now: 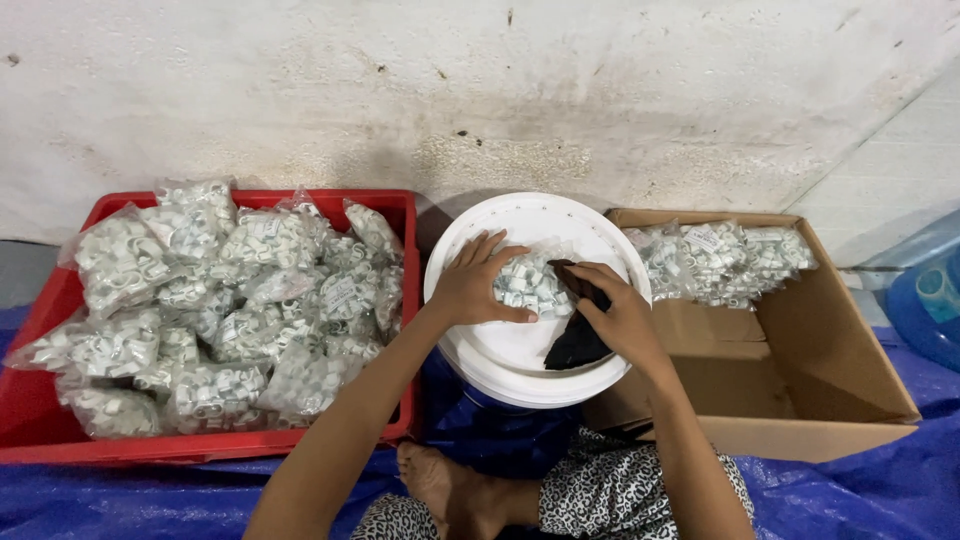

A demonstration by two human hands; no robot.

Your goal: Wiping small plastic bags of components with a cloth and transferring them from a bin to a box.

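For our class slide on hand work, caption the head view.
Left hand steadies a clear bag of white fittings on a white bucket lid; right hand grips a black cloth.

One red crate (40, 400), one cardboard box (800, 380) and one white bucket lid (520, 360) line a wall. Roughly fifteen to twenty clear bags of small white fittings (250, 330) fill the crate, too heaped for an exact count; about four bags (725, 260) sit in the box, one bag (530, 283) on the lid beside one black cloth (578, 345).

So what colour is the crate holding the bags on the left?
Red crate, seen clearly in the head view.
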